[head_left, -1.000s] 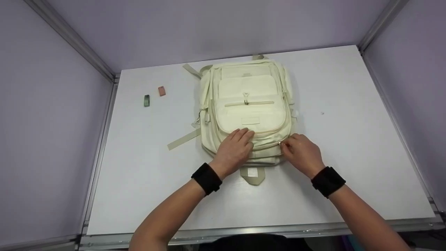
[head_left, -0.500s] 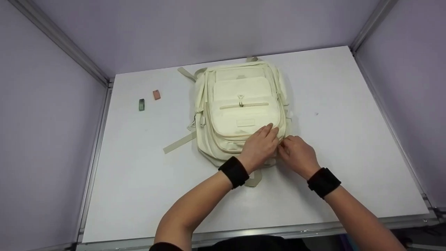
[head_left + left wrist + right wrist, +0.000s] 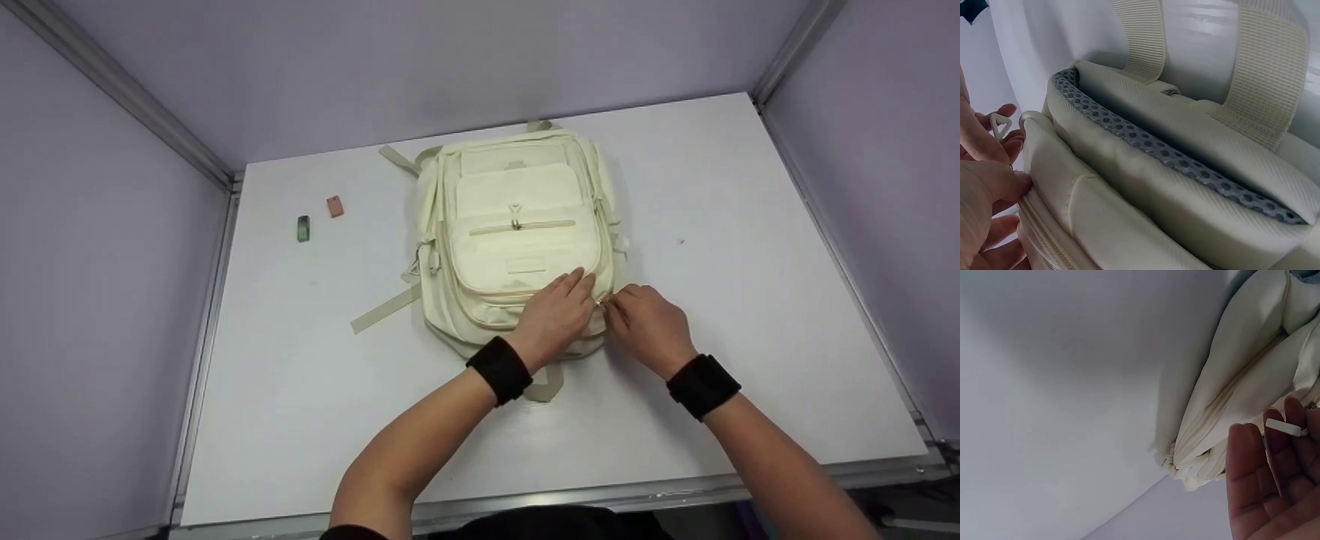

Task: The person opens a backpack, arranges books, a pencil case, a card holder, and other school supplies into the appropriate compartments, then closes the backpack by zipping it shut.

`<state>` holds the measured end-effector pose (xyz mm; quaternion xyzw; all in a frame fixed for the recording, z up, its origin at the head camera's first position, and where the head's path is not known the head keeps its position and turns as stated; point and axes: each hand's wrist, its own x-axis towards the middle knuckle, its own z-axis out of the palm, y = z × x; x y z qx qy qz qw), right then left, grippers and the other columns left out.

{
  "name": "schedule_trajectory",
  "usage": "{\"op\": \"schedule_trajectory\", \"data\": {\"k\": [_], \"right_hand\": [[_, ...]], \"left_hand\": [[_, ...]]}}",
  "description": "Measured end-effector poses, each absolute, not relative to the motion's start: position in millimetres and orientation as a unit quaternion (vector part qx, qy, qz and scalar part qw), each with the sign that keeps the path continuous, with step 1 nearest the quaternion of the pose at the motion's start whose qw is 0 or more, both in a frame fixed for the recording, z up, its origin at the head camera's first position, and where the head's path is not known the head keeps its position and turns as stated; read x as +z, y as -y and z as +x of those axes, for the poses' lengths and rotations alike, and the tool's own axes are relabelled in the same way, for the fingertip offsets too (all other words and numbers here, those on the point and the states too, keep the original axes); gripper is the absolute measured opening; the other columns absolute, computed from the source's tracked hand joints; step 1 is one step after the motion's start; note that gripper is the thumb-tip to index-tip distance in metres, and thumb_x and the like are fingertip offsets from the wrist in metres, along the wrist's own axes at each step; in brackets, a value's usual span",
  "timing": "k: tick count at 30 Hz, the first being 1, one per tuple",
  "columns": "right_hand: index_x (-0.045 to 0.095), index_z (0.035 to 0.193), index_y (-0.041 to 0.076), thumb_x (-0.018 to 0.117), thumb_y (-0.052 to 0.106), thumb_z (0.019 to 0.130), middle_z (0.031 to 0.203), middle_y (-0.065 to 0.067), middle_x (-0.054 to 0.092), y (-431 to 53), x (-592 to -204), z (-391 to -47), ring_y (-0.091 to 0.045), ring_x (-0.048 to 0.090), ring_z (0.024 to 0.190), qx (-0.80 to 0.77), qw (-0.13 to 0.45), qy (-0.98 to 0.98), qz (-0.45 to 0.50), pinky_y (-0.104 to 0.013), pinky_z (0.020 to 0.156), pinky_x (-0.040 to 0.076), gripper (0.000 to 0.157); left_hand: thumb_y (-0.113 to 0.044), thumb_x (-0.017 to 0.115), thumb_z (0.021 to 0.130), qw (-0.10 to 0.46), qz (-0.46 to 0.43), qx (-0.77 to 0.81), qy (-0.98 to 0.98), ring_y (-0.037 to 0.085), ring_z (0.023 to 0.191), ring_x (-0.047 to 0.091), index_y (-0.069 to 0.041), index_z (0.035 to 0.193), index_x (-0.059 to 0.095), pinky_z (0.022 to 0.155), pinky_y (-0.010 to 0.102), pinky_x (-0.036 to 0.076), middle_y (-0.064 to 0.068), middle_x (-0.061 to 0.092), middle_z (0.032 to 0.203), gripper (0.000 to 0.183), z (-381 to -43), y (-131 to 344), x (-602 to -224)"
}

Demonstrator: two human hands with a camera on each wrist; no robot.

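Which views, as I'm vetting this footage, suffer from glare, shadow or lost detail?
In the head view, the pale backpack looks slightly washed out and the metal rail glints; in the left wrist view, glare streaks the white tabletop but mesh padding shows clearly; in the right wrist view, light is dim and the right hand shaded.

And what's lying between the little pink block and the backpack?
Only bare white tabletop separates the pink block from the backpack; the head view shows that.

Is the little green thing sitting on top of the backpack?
No, the little green thing lies on the white table, next to a pinkish block and apart from the backpack.
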<state>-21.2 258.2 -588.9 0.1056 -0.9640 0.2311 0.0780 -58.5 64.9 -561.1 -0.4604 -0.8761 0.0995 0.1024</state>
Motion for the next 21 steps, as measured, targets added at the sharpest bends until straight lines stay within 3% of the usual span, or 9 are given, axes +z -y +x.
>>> {"op": "schedule_trajectory", "data": {"k": [7,21], "right_hand": [[0.073,0.094,0.008,0.064,0.023,0.102,0.086,-0.007,0.068,-272.6,-592.1,-30.7,-0.028,0.065,0.079,0.223,0.084,0.967,0.09,-0.045,0.058,0.053,0.02],[0.074,0.104,0.004,0.063,0.019,0.103,0.089,-0.013,0.07,-281.4,-591.6,-62.7,-0.032,0.067,0.082,0.211,0.08,0.971,0.074,-0.048,0.064,0.055,0.019]], "left_hand": [[-0.008,0.052,0.103,0.136,-0.471,0.076,0.868,0.025,0.138,0.051,-0.01,0.111,0.069,0.114,0.032,0.037,0.013,0.057,0.145,0.019,-59.3,-63.4,-565.8],[-0.007,0.052,0.104,0.125,-0.474,0.072,0.868,0.024,0.138,0.05,-0.009,0.109,0.069,0.114,0.031,0.036,0.012,0.056,0.147,0.018,-60.9,-60.4,-566.6]]}}
